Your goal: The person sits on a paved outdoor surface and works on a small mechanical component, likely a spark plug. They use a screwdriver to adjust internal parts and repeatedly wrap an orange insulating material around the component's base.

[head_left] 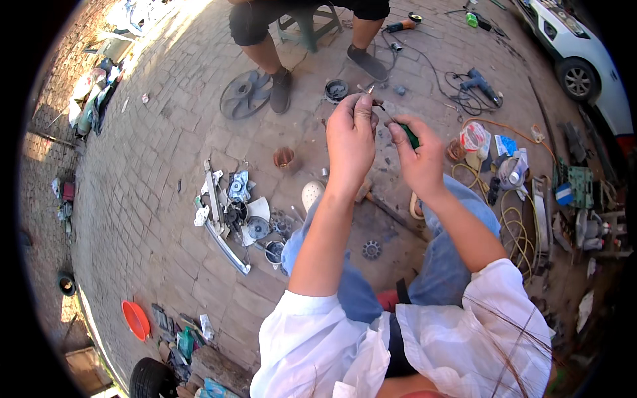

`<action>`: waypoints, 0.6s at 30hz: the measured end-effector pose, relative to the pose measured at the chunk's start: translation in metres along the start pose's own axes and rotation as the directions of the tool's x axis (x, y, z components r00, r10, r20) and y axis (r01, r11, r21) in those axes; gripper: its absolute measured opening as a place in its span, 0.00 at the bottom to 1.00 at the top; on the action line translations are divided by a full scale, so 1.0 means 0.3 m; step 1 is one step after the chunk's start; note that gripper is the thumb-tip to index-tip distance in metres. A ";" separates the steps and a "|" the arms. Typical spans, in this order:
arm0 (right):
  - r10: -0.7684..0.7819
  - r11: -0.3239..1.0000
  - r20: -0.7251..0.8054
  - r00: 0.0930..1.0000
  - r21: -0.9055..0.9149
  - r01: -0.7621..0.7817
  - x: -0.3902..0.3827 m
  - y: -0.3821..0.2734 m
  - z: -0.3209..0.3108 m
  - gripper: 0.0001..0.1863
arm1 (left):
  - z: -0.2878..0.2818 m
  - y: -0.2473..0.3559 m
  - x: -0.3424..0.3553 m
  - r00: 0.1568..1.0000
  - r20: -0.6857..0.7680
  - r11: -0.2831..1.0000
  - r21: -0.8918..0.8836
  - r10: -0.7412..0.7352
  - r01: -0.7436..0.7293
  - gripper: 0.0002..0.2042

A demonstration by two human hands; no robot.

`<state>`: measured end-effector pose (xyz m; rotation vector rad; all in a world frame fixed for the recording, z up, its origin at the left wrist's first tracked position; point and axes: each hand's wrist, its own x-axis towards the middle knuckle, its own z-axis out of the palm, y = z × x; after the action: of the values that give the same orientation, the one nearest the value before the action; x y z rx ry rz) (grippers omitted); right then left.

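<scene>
My right hand (419, 151) is closed round the green handle of a screwdriver (409, 135). The screwdriver's thin shaft slants up and left toward my left hand (352, 132). My left hand is closed too, thumb pressed against the fingers, on a small part whose kind I cannot make out; most of it is hidden by the fingers. Both hands are raised in front of me, close together but apart. Below them on the ground lie a hammer (391, 211) with a wooden handle, a round slotted metal part (371, 249) and a copper-wound coil (284, 158).
A pile of metal parts (239, 212) lies left of my legs. Opposite, a person's shoe (281, 91) stands beside a grey fan blade (245, 95). A corded power tool (481, 86), an angle grinder (403, 25), yellow cable (507, 229) and a white car (584, 60) are at right.
</scene>
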<state>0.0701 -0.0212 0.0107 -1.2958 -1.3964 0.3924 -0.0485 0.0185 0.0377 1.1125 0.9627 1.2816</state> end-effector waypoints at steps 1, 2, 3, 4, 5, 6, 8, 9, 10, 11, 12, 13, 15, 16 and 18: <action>0.016 1.000 -0.007 1.000 0.021 -0.016 -0.001 0.001 0.002 0.08 | 0.016 0.002 0.003 1.000 0.005 0.999 -0.046 -0.017 0.018 0.13; 0.033 0.999 -0.013 0.999 0.042 -0.033 0.003 0.002 0.004 0.09 | 0.030 0.005 0.005 0.999 0.012 0.995 -0.091 -0.034 0.035 0.13; 0.047 0.997 -0.019 0.999 0.067 -0.046 0.010 -0.001 0.006 0.09 | 0.039 0.010 0.007 0.999 0.016 0.990 -0.135 -0.047 0.049 0.13; -0.045 0.999 -0.048 0.998 -0.005 0.045 0.013 0.005 0.007 0.09 | 0.043 0.004 0.013 1.000 -0.002 0.994 -0.107 -0.008 0.008 0.14; -0.140 0.988 -0.069 0.988 -0.079 0.134 0.015 0.018 0.007 0.09 | 0.047 -0.010 0.017 0.998 -0.045 0.999 -0.005 0.032 -0.033 0.14; -0.241 0.962 -0.084 0.967 -0.155 0.226 0.026 0.023 0.005 0.08 | 0.045 -0.030 0.022 0.993 -0.084 0.993 0.095 0.081 -0.073 0.14; -0.509 0.840 -0.336 0.793 -0.393 0.373 0.113 -0.011 -0.047 0.09 | -0.013 -0.117 0.039 0.987 -0.150 0.988 0.135 -0.053 0.074 0.14; -0.399 0.914 -0.478 0.783 -0.276 0.297 0.173 -0.049 -0.111 0.09 | -0.051 -0.165 0.041 0.957 -0.162 0.967 0.049 -0.241 0.252 0.15; -0.278 0.960 -0.609 0.743 -0.159 0.229 0.224 -0.078 -0.184 0.10 | -0.037 -0.165 0.039 0.976 -0.149 0.971 0.157 -0.158 0.181 0.12; -0.160 0.981 -0.565 0.810 0.002 0.195 0.224 -0.085 -0.214 0.10 | -0.025 -0.169 0.014 0.991 -0.110 0.987 0.130 -0.082 0.096 0.11; -0.056 0.970 -0.517 0.854 0.174 0.169 0.237 -0.103 -0.236 0.11 | -0.013 -0.143 -0.001 0.997 -0.065 0.993 0.114 0.032 -0.024 0.10; 0.060 0.933 -0.449 0.892 0.342 0.109 0.233 -0.094 -0.244 0.11 | -0.013 -0.131 -0.023 0.992 -0.017 0.986 0.107 0.128 -0.125 0.09; 0.179 0.932 -0.183 0.967 0.347 -0.107 0.197 -0.015 -0.193 0.10 | -0.016 -0.075 -0.049 0.974 0.051 0.957 0.186 0.219 -0.225 0.08; 0.315 0.830 0.016 0.949 0.479 -0.284 0.155 -0.026 -0.143 0.10 | -0.011 -0.060 -0.059 0.965 0.094 0.938 0.228 0.244 -0.260 0.10; 0.288 0.764 0.261 0.921 0.518 -0.385 0.117 -0.054 -0.089 0.11 | -0.025 -0.062 -0.084 0.964 0.061 0.932 0.247 0.259 -0.266 0.12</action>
<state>0.0936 -0.0085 0.0493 -1.0227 -1.0486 1.1016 -0.0534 -0.0051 0.0165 1.4947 1.0009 1.3790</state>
